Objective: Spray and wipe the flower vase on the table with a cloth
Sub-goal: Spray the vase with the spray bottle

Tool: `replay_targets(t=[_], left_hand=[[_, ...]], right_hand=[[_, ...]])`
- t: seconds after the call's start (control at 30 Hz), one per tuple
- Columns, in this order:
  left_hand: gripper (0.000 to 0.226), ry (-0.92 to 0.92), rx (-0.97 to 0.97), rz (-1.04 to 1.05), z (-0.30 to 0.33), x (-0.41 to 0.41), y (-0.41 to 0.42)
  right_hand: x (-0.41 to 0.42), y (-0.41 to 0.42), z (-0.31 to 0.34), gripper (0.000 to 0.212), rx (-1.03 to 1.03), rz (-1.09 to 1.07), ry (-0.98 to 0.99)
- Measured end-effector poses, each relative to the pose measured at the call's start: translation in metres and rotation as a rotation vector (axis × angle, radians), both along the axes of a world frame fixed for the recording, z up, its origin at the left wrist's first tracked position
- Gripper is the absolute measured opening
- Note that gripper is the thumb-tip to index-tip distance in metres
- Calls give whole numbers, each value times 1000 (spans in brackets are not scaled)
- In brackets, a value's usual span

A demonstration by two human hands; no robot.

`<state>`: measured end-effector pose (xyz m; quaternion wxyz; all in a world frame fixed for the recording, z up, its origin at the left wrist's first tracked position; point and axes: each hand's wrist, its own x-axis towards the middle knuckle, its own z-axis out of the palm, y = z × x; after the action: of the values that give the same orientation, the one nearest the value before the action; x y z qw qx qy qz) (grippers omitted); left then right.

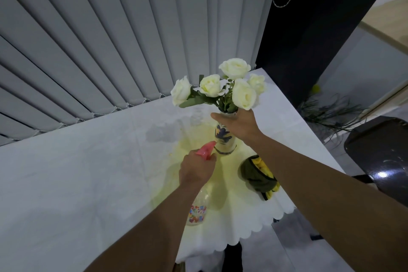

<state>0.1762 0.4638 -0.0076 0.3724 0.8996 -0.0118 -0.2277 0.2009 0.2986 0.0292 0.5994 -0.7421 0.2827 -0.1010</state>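
A cream flower vase (pixel 224 139) with a dark blue pattern stands upright on the white table (pixel 88 172), holding several white roses (pixel 236 86). My right hand (pixel 238 125) grips the vase around its neck. My left hand (pixel 196 169) holds a clear spray bottle (pixel 198 207) by its pink trigger head (pixel 206 149), the nozzle pointing at the vase's lower body from a short gap. A crumpled green and yellow cloth (pixel 259 175) lies on the table to the right of the vase.
A pale yellow scalloped mat (pixel 231 216) lies under the vase and cloth. Grey vertical blinds (pixel 110 40) run behind the table's far edge. A dark chair (pixel 382 157) stands beyond the table's right edge, a plant (pixel 329 112) on the floor past it.
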Motion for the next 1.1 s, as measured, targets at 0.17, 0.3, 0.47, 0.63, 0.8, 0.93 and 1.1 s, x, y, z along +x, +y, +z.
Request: replay_targets(t=[0.17, 0.3, 0.47, 0.63, 0.8, 0.93, 1.1], left_hand=[[34, 13, 44, 113, -7, -10, 11], [44, -14, -95, 17, -1, 2, 13], [40, -24, -108, 9, 17, 17, -8], [40, -30, 15, -8, 19, 19, -15], [43, -46, -21, -60, 9, 8, -2], [41, 12, 31, 14, -2, -5, 8], [39, -4, -6, 5, -5, -12, 11]], right_hand=[[-4, -2, -1, 38, -31, -71, 21], [-7, -4, 0, 22, -136, -60, 37], [-10, -1, -3, 22, -58, -17, -24], [-8, 5, 1, 49, -118, 18, -49], [-8, 0, 8, 45, -158, -6, 38], [-9, 0, 11, 31, -156, 7, 40], [-9, 8, 10, 40, -195, 33, -5]])
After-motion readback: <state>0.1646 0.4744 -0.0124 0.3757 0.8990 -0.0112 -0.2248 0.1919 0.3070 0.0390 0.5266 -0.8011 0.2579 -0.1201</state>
